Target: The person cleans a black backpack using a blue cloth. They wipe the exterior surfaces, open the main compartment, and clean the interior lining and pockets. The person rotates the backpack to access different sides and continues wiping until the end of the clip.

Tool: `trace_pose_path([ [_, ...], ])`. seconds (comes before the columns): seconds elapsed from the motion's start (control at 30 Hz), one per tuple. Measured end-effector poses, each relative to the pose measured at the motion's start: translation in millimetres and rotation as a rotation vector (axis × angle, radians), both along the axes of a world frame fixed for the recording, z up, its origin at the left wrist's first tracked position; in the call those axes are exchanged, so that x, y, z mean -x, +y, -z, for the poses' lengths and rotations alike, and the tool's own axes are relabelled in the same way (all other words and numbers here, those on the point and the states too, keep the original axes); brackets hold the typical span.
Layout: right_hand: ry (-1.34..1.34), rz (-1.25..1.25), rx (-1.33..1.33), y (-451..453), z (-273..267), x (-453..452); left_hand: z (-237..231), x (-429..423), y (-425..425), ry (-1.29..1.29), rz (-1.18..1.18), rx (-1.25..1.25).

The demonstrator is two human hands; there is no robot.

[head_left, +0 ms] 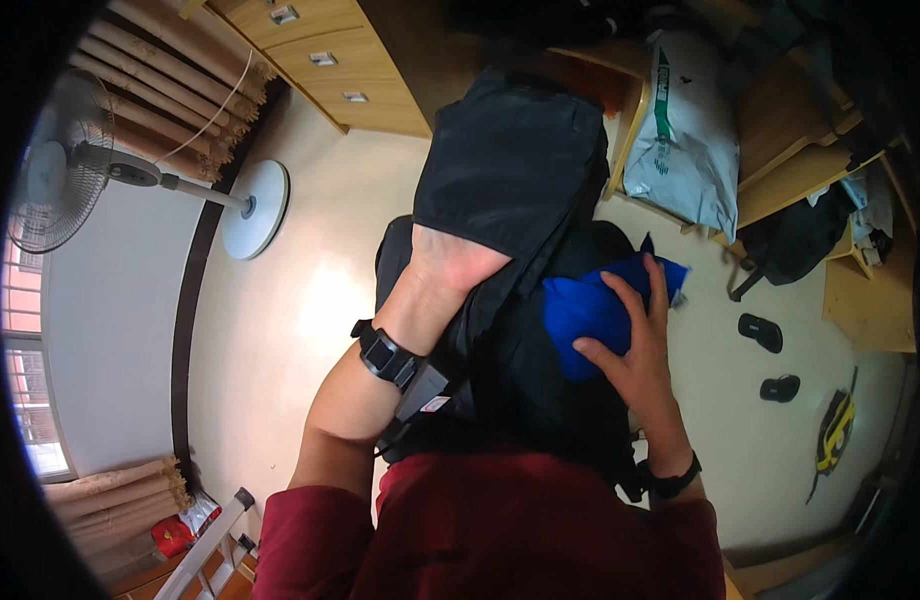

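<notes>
My left hand reaches palm up into or under a folded black cloth, which hides its fingers. How they hold the cloth cannot be seen. Over my lap, the black cloth stretches forward past my knees. A crumpled blue cloth rests on my right thigh, on the black trousers. My right hand grasps this blue bundle from the right, thumb and fingers curled around it. Each wrist wears a black band; a grey box-shaped object sits beside the left one.
A standing fan is at the left, near a wooden drawer cabinet. White plastic bag and black bag stand by wooden shelving at right. Black slippers lie on the floor. A metal ladder stands at lower left.
</notes>
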State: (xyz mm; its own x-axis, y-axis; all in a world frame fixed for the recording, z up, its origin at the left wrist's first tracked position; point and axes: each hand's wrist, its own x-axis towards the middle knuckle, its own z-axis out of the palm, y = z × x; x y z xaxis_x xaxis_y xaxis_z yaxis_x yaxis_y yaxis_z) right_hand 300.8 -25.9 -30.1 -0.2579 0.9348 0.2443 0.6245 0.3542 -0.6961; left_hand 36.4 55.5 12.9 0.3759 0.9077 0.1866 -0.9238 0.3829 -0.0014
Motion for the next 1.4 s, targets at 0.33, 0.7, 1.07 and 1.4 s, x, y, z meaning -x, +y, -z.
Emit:
trace_pose_path([
  [0.33, 0.331, -0.059, -0.189, 29, -68, 18, 16, -31, -10, 0.054, 0.046, 0.364],
  [0.7, 0.022, 0.040, -0.598, 176, -45, 86, 29, -49, -7, 0.313, -0.114, -0.007],
  [1.07, 0.034, -0.304, -0.462, 35, -26, 103, 31, -11, -28, 1.002, -0.208, 0.231],
  [1.4, 0.355, -0.120, -0.268, 175, -26, 50, 38, -60, -16, 0.865, -0.194, -0.220],
])
